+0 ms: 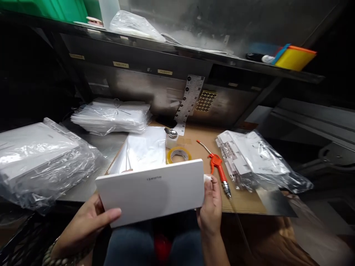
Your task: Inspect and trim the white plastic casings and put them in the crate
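A flat white panel (149,199) with an upside-down HUAWEI mark is held above my lap, its long face toward me. My left hand (93,218) grips its left end, thumb on the front and the other fingers mostly hidden behind. At the panel's right end is my right hand (210,207), fingers closed on a small white piece that looks like a wiping cloth (207,178), against the edge. Just beyond the panel lie a roll of yellow tape (179,153) and an open box of white plastic bags (149,146). A red air blow gun (217,164) rests right of my right hand.
Bagged stacks of white panels stand at the left (41,155), the back left (111,114) and the right (249,155). A metal shelf (155,46) crosses above the bench. A small silver-capped bottle (172,136) and a label strip (190,99) are behind the tape.
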`<move>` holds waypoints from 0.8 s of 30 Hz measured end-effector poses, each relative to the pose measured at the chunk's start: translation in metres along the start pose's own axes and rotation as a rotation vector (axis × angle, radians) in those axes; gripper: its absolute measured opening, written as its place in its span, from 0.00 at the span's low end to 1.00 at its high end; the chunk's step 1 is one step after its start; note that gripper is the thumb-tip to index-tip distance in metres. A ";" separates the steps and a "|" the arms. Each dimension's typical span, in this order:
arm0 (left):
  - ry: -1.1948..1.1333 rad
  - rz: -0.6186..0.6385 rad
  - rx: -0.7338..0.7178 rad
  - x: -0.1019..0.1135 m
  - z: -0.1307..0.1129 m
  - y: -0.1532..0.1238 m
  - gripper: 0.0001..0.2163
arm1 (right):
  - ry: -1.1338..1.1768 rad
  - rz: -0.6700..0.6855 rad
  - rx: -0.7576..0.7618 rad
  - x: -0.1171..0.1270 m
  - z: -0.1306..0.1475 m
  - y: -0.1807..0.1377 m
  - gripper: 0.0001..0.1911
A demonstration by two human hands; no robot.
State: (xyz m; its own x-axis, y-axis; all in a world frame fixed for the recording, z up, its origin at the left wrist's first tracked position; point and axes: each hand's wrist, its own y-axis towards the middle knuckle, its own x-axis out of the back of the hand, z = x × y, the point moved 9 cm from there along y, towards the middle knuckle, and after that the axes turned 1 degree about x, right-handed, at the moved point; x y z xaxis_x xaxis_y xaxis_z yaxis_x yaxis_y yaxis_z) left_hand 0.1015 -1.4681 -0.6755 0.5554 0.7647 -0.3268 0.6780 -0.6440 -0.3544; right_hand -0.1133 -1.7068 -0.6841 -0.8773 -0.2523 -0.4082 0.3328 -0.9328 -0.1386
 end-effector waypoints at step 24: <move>0.645 0.228 -0.705 -0.072 -0.070 -0.008 0.23 | 0.315 0.075 -0.111 -0.006 0.013 0.025 0.16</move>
State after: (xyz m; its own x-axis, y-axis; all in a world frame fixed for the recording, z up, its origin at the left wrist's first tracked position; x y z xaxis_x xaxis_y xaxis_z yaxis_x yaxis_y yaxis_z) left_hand 0.0895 -1.5165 -0.5874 0.7232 0.6254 0.2932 0.5371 -0.7761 0.3304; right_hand -0.1043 -1.7321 -0.6734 -0.7050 -0.2113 -0.6770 0.4431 -0.8766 -0.1878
